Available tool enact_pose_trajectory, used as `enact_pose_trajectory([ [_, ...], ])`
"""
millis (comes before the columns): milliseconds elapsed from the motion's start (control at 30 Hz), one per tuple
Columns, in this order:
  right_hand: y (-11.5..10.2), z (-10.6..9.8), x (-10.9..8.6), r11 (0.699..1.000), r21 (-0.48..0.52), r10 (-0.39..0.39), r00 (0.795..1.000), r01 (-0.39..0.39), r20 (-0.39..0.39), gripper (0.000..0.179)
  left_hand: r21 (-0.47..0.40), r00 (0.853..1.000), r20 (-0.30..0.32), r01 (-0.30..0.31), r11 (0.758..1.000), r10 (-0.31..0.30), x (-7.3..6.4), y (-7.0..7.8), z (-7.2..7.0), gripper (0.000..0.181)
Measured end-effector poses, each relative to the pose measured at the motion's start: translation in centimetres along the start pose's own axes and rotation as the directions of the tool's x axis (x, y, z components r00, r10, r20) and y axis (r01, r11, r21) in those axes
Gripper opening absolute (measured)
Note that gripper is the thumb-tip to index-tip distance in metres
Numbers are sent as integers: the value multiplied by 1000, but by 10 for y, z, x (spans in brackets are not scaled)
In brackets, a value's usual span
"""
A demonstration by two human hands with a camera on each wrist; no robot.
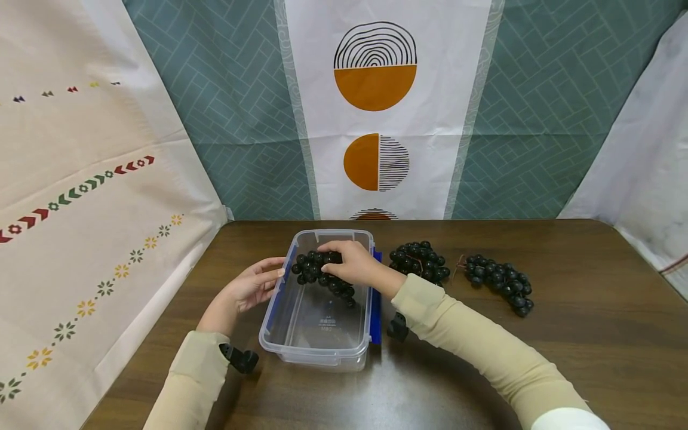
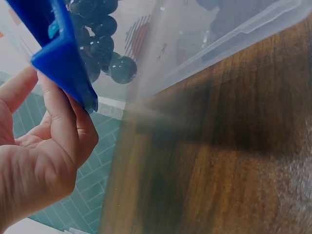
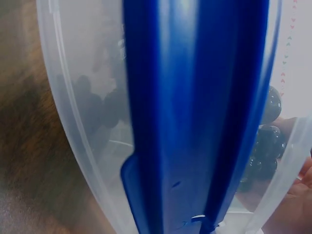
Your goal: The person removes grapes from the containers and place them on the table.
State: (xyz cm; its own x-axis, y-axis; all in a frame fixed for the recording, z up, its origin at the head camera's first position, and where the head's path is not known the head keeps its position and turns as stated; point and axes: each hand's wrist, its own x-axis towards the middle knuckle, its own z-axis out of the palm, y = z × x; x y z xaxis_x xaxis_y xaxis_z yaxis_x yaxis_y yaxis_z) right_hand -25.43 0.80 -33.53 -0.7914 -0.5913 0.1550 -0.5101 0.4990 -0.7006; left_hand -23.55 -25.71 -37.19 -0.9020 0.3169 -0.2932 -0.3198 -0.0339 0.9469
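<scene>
My right hand reaches over the right rim of a clear plastic box and holds a bunch of black grapes inside it, toward the far end. Thumb and fingers lie on either side of the bunch's upper part, which they partly cover. At the box's left side, my left hand touches the rim with loosely extended fingers. Close by in the left wrist view, those fingers meet a blue latch flap. Another blue flap on the right side fills much of the right wrist view.
Two more bunches of black grapes lie on the wooden table to the right: a nearer bunch, partly behind my right forearm, and a farther bunch. A patterned cloth hangs behind the table's back edge.
</scene>
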Motion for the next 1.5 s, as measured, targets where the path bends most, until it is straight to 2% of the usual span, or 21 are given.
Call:
enact_pose_trajectory([
  [433,-8,-11,-12,998,67,8,1000,-6,-26,42,-9,1000,-6,3,1000,-3,-1,0,1,34],
  [767,-14,-19,-18,997,74,20,999,-17,-46,42,-26,1000,17,-10,1000,10,-2,3,1,32],
  [1067,-19,-27,-23,996,94,11,997,-4,-78,42,-22,1000,11,-4,1000,4,0,0,0,30],
  [1300,-21,-36,-29,994,103,48,994,-38,-96,41,-21,1000,8,0,1000,0,-2,3,2,35],
  [1500,-25,-44,-35,992,115,55,993,-43,-106,43,-43,1000,13,0,999,0,-2,2,2,28],
])
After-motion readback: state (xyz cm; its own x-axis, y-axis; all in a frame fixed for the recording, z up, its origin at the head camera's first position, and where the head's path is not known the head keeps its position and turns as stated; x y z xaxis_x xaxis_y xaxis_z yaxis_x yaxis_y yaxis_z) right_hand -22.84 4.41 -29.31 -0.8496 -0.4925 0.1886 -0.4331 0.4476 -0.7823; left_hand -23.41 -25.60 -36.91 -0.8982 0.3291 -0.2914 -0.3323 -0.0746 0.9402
